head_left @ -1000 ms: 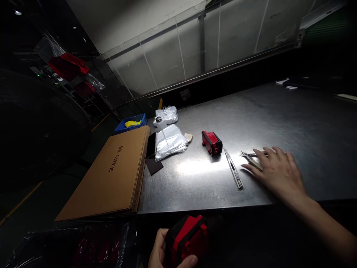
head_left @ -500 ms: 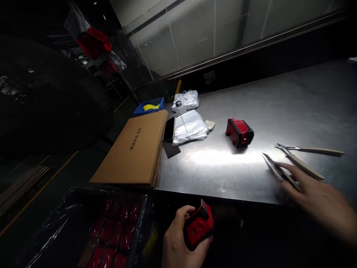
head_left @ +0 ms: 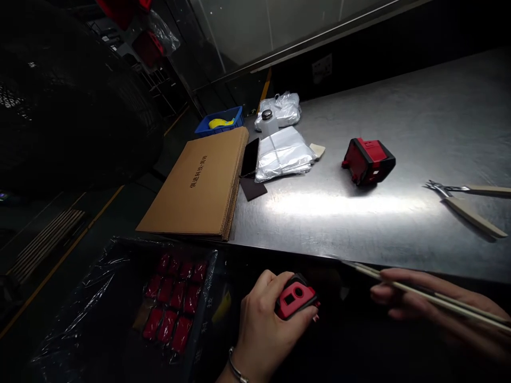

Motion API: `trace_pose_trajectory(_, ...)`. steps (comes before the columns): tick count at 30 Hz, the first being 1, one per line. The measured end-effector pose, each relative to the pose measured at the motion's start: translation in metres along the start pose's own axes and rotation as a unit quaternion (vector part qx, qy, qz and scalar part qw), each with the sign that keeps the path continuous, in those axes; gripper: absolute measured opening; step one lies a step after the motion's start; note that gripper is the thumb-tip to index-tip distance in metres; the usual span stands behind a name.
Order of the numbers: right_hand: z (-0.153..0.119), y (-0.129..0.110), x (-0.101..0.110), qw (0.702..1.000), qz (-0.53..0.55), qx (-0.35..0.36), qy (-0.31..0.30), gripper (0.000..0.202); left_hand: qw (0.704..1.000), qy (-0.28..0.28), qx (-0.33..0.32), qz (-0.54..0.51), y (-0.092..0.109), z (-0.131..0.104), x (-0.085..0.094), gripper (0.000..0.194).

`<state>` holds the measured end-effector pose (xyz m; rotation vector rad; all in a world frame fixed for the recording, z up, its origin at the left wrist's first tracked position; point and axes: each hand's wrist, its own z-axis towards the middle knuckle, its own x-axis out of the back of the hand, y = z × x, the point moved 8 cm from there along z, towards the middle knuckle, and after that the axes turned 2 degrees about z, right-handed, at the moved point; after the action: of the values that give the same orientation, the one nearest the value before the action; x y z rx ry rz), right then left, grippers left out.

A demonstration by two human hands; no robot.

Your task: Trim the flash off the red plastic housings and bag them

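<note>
Head view: left hand grips a small red part below the table edge; right hand pinches a thin knife beside it. It seems a trimming step; next the blade must meet the part carefully.

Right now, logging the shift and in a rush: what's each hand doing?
Left hand: closed around a small red and black device.
Right hand: closed on a thin metal blade tool, held below the table edge.
</note>
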<state>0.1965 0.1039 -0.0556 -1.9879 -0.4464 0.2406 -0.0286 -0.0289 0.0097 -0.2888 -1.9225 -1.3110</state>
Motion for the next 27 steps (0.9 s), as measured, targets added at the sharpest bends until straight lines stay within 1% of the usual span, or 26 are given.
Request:
trace_pose_trajectory(2, -0.013, -0.020, -0.022, 0.997, -0.031, 0.058, -0.027, 0.029, 1.000, -0.003, 0.006, 0.012, -0.003, 0.000, -0.001, 0.033)
trace_pose_trajectory(4, -0.024, -0.035, -0.041, 0.991, -0.034, 0.120, -0.045, 0.027, 1.000, -0.010, 0.006, 0.026, -0.006, 0.000, -0.003, 0.030)
trace_pose_trajectory(5, -0.027, -0.039, -0.048, 0.989, -0.030, 0.135, -0.045, 0.024, 0.999, -0.012, 0.005, 0.035, -0.007, 0.000, -0.004, 0.029)
trace_pose_trajectory(7, -0.027, -0.041, -0.058, 0.989, -0.021, 0.142, -0.045, 0.020, 0.999, -0.017, 0.000, 0.050, -0.008, 0.001, -0.005, 0.029)
trace_pose_trajectory(10, -0.024, -0.045, -0.069, 0.984, -0.027, 0.161, -0.075, 0.017, 0.997, -0.017, -0.013, 0.073, -0.007, 0.001, -0.005, 0.030)
trace_pose_trajectory(12, -0.025, -0.055, -0.077, 0.971, -0.042, 0.206, -0.118, 0.014, 0.996, -0.018, -0.024, 0.088, -0.005, 0.000, -0.006, 0.030)
trace_pose_trajectory(14, -0.029, -0.069, -0.086, 0.947, -0.065, 0.270, -0.158, 0.010, 0.994, -0.018, -0.034, 0.100, -0.003, -0.001, -0.008, 0.030)
trace_pose_trajectory(16, -0.035, -0.082, -0.094, 0.922, -0.091, 0.328, -0.186, 0.013, 0.993, -0.017, -0.041, 0.107, -0.002, -0.003, -0.010, 0.031)
trace_pose_trajectory(17, -0.036, -0.085, -0.096, 0.914, -0.102, 0.342, -0.194, 0.015, 0.993, -0.016, -0.043, 0.109, -0.003, -0.003, -0.011, 0.032)
trace_pose_trajectory(19, -0.034, -0.086, -0.101, 0.904, -0.119, 0.346, -0.220, 0.016, 0.994, -0.014, -0.040, 0.105, -0.005, -0.004, -0.012, 0.034)
trace_pose_trajectory(22, -0.029, -0.081, -0.105, 0.893, -0.140, 0.322, -0.281, 0.017, 0.997, -0.021, -0.024, 0.075, -0.010, -0.004, -0.014, 0.031)
trace_pose_trajectory(25, -0.025, -0.078, -0.105, 0.878, -0.145, 0.305, -0.340, 0.021, 0.999, -0.031, -0.015, 0.037, -0.012, -0.002, -0.015, 0.034)
trace_pose_trajectory(27, -0.024, -0.080, -0.104, 0.871, -0.137, 0.300, -0.363, 0.022, 0.999, -0.036, -0.013, 0.009, -0.012, -0.002, -0.015, 0.035)
